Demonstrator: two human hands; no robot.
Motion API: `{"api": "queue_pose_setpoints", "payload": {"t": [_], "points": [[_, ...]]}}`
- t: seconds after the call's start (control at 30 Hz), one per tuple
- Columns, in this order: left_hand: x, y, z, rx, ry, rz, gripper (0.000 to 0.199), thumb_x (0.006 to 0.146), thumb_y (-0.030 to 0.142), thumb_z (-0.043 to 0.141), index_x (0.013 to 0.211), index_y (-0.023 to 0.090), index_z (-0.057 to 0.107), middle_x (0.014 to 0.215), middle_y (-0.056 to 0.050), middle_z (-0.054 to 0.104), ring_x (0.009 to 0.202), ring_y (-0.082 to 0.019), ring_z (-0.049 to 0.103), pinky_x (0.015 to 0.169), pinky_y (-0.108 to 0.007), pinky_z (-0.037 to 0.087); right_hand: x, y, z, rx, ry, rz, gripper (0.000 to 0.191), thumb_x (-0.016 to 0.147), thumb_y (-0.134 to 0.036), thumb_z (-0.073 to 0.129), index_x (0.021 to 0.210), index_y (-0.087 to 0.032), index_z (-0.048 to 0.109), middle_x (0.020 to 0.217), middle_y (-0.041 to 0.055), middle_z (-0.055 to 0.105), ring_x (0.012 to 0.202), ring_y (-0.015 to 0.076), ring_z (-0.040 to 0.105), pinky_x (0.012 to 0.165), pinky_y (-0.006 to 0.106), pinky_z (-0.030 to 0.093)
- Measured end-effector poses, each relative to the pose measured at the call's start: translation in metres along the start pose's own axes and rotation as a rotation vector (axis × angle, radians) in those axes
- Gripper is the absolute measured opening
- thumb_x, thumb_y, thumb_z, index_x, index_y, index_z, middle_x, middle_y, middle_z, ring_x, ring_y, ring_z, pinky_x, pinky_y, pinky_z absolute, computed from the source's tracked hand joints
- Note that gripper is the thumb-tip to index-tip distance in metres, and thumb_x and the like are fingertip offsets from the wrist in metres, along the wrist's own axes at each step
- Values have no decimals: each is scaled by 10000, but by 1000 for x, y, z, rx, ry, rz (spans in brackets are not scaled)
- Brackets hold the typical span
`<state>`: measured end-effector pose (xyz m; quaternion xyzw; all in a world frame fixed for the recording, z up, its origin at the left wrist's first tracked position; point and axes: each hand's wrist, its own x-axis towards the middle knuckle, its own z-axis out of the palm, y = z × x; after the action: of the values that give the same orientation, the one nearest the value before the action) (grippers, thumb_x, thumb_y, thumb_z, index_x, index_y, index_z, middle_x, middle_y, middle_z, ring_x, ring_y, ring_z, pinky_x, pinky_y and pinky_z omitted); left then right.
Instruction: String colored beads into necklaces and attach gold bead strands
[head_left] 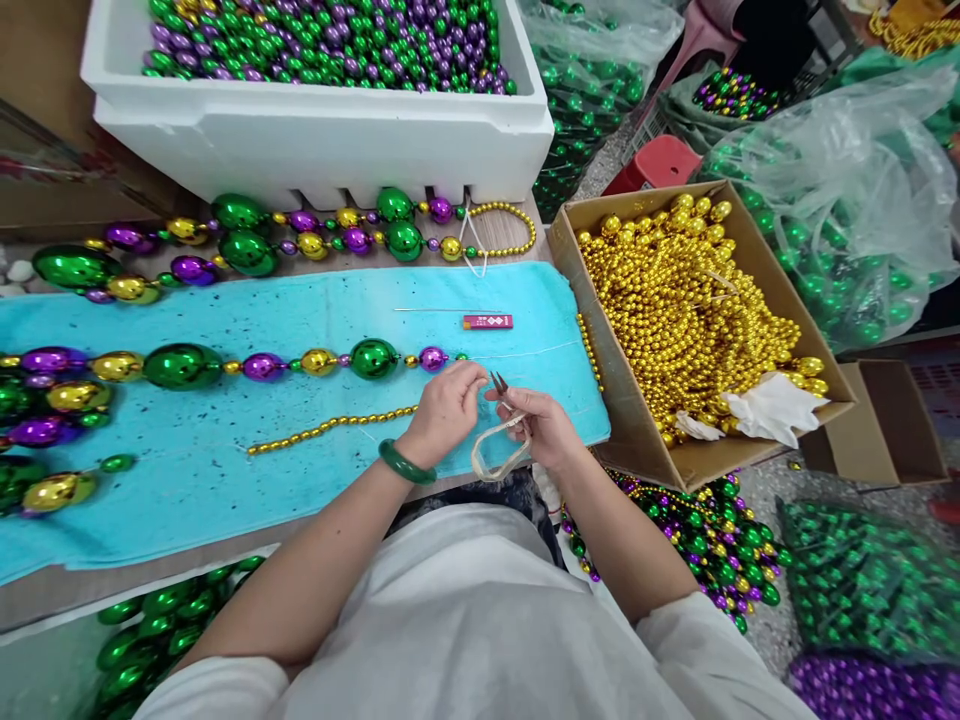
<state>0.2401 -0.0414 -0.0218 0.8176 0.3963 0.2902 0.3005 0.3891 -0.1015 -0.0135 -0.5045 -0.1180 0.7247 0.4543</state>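
My left hand (448, 405), with a green bangle (406, 462) at its wrist, has its fingertips pinched together over the blue towel (330, 310); what they pinch is too small to see. Beside it, my right hand (546, 425) holds small scissors (502, 388), blades pointing up and left, with pale handles hanging below. A short strand of gold beads (330, 427) runs leftward from under my left wrist. Above my hands lies a string of large green, purple and gold beads (262, 366), its thin thread stretching right. A red lighter (487, 322) and a needle (427, 310) lie farther up.
A white foam box (322, 135) of green and purple beads stands at the back. To the right is a cardboard box (652, 460) of gold beads. Another large bead string (247, 252) lies behind the towel. Bags of green beads (870, 570) surround the work area.
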Motion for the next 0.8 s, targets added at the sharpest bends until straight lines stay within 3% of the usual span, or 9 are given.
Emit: {"api": "queue_pose_setpoints", "payload": {"t": [0.13, 0.2, 0.27, 0.37, 0.5, 0.57, 0.67, 0.73, 0.8], "points": [[-9, -16, 4, 33, -37, -60, 197, 887, 154, 417, 790, 186, 585, 820, -55, 647, 797, -194, 587, 737, -308, 464, -12, -20, -2, -97, 59, -150, 380, 619, -473, 743, 767, -124, 722, 513, -38, 462, 411, 53, 295, 418, 237, 164], [-15, -20, 4, -2, -33, -138, 194, 888, 188, 436, 773, 190, 591, 785, -44, 645, 770, -189, 589, 725, -305, 471, -16, -31, -7, -253, 135, -260, 368, 647, -470, 730, 809, -140, 731, 554, -26, 507, 450, 70, 352, 443, 234, 230], [-19, -19, 0, -86, -8, -197, 188, 895, 224, 461, 782, 194, 608, 806, -36, 662, 792, -181, 609, 754, -303, 486, -16, -34, -12, -516, 247, -356, 329, 679, -431, 719, 865, -160, 737, 661, 5, 598, 550, 108, 466, 518, 245, 337], [-16, -10, -13, -194, 42, -179, 167, 887, 251, 509, 808, 196, 646, 985, -53, 689, 964, -191, 633, 882, -325, 491, -8, -24, -17, -1084, 419, -430, 283, 766, -359, 658, 984, -195, 733, 846, 55, 680, 756, 187, 573, 686, 300, 425], [-6, 0, -41, -164, 109, -150, 139, 863, 248, 564, 799, 211, 683, 1028, -50, 690, 1037, -210, 618, 959, -373, 466, 0, -6, -23, -1698, 460, -476, 285, 858, -315, 588, 1083, -194, 715, 960, 111, 690, 911, 258, 588, 802, 364, 429], [-6, 7, -55, -149, 174, -173, 124, 854, 241, 588, 792, 212, 692, 979, -40, 703, 1001, -206, 623, 955, -375, 461, 1, -4, -27, -1777, 463, -581, 302, 877, -344, 572, 1088, -179, 711, 989, 126, 690, 927, 275, 590, 824, 388, 438], [-15, 26, -66, -292, 272, -238, 115, 852, 225, 593, 787, 193, 682, 869, -29, 705, 868, -166, 636, 848, -313, 491, 9, -11, -29, -1696, 481, -827, 319, 902, -336, 505, 1036, -141, 720, 980, 147, 692, 898, 271, 604, 829, 397, 463], [-22, 41, -64, -509, 229, -275, 141, 872, 219, 555, 774, 186, 651, 748, -8, 671, 725, -128, 615, 711, -255, 499, 25, -18, -24, -1588, 420, -925, 320, 907, -279, 444, 1000, -150, 722, 947, 132, 692, 885, 252, 621, 814, 380, 483], [-26, 50, -59, -694, 146, -294, 153, 897, 223, 510, 816, 189, 636, 714, 4, 643, 664, -104, 600, 672, -232, 498, 46, -22, -12, -1565, 286, -931, 318, 881, -268, 446, 994, -157, 721, 958, 129, 686, 870, 249, 631, 794, 377, 496]]}}
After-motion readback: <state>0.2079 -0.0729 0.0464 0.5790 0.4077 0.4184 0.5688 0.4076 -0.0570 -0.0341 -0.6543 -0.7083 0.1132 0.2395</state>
